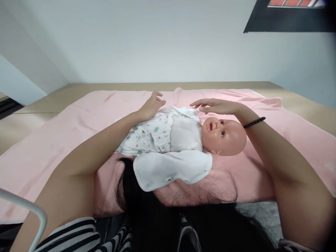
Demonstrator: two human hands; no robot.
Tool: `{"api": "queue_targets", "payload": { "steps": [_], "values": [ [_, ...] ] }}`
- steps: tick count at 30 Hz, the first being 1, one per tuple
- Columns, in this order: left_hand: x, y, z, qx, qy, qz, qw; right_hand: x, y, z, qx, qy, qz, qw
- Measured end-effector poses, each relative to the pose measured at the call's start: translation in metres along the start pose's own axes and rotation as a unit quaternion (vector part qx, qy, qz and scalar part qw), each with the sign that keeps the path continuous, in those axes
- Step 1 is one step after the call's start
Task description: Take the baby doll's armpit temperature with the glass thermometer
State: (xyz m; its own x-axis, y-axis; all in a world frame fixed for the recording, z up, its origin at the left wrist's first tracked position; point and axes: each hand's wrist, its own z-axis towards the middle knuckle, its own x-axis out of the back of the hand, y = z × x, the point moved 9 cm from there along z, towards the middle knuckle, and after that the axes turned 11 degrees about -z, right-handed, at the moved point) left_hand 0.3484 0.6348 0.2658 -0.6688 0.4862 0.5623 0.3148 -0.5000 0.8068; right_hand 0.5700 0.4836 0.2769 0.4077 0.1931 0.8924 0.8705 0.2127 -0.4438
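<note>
A baby doll [223, 136] lies on its back on a pink blanket [78, 119], head to the right. It wears a white printed garment [157, 134], and one white flap [170, 168] is spread toward me. My left hand [152, 105] rests on the far side of the doll's body, fingers loosely apart. My right hand [212, 106] hovers just beyond the doll's head, palm down, fingers extended, holding nothing. A black bead bracelet [254, 122] circles my right wrist.
The blanket covers a wooden table [301, 101] against a white wall. A white metal rail [31, 210] curves at the lower left. My dark hair [157, 217] and striped sleeve [76, 234] hang over the near edge. A dark frame [288, 21] sits at the top right.
</note>
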Motion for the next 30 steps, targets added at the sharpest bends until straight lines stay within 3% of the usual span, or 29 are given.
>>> {"api": "queue_targets", "payload": {
  "steps": [3, 6, 9, 11, 14, 17, 20, 24, 27, 30],
  "values": [
    [-0.007, -0.037, 0.004, 0.132, -0.075, 0.049, 0.987, -0.013, 0.001, -0.001, -0.019, -0.056, 0.057, 0.997],
    [-0.022, -0.032, 0.0, 0.087, -0.17, 0.045, 0.981, -0.029, -0.004, -0.002, -0.009, -0.131, 0.097, 0.987],
    [-0.026, -0.012, -0.006, 0.025, -0.191, 0.019, 0.981, -0.028, -0.008, -0.003, 0.012, -0.128, 0.096, 0.987],
    [-0.022, -0.008, -0.007, 0.043, -0.163, 0.008, 0.986, -0.021, -0.006, -0.003, 0.013, -0.106, 0.08, 0.991],
    [-0.007, -0.005, -0.005, 0.079, -0.072, -0.062, 0.992, -0.006, -0.005, -0.004, 0.003, -0.049, 0.065, 0.997],
    [0.015, 0.007, -0.001, 0.047, 0.029, -0.172, 0.984, 0.008, -0.011, -0.008, 0.016, -0.001, 0.108, 0.994],
    [0.036, 0.023, -0.001, 0.013, 0.053, -0.259, 0.964, 0.017, -0.02, -0.012, 0.04, 0.022, 0.173, 0.984],
    [0.058, 0.046, -0.011, -0.009, -0.012, -0.185, 0.983, 0.02, -0.026, -0.017, 0.082, 0.006, 0.209, 0.974],
    [0.056, 0.057, -0.027, -0.007, -0.143, -0.065, 0.988, 0.019, -0.025, -0.021, 0.083, -0.021, 0.191, 0.978],
    [0.049, 0.054, -0.045, 0.025, -0.272, 0.034, 0.961, 0.015, -0.028, -0.025, 0.081, -0.065, 0.161, 0.982]
  ]
}}
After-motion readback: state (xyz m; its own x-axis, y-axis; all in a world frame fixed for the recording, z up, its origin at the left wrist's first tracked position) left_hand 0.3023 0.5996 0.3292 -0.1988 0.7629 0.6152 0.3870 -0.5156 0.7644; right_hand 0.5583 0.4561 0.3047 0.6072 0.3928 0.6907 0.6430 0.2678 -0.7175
